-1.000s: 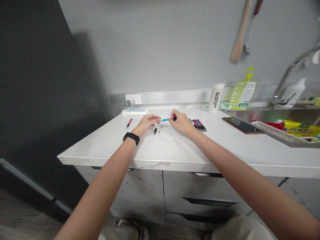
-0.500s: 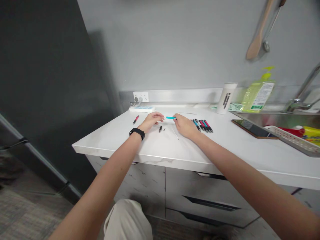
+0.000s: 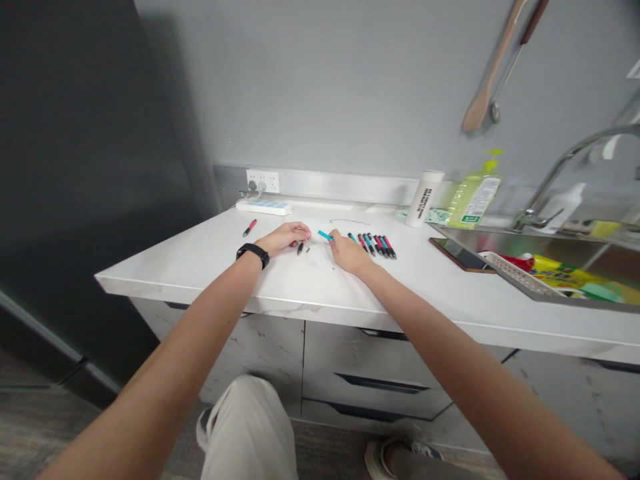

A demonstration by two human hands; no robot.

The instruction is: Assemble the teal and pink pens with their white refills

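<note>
1. On the white stone table (image 3: 190, 257), both forearms reach in from the near edge, and the two hands rest close together, just apart from each other.
2. Palm down, the left hand (image 3: 284, 237) lies low with its fingers curled loosely together; a black wristband (image 3: 253, 253) circles the wrist. Whether it holds anything small, I cannot tell.
3. Fingertips bunched, the right hand (image 3: 347, 252) sits against one end of a teal pen barrel (image 3: 325, 235). Whether they pinch it or only touch it, I cannot tell.
4. That teal pen barrel lies between the hands, tilted across the tabletop, nearer the right hand and just beyond the left fingertips.
5. Just below the left fingertips lie a small black pen tip (image 3: 301, 248) and a tiny dark pen part (image 3: 307, 249), side by side.
6. Below the teal pen barrel, a thin pale refill (image 3: 329, 259) lies slanted, just beside the right hand.
7. Right of that hand, a neat row of black pens with pink and teal bands (image 3: 374, 245) lies side by side. Well left, a single pink-and-black pen (image 3: 249, 228) lies alone.
8. Toward the back, a white power strip (image 3: 263, 208) sits below a wall socket (image 3: 263, 181), and a thin curved wire (image 3: 349, 221) lies on the tabletop.
</note>
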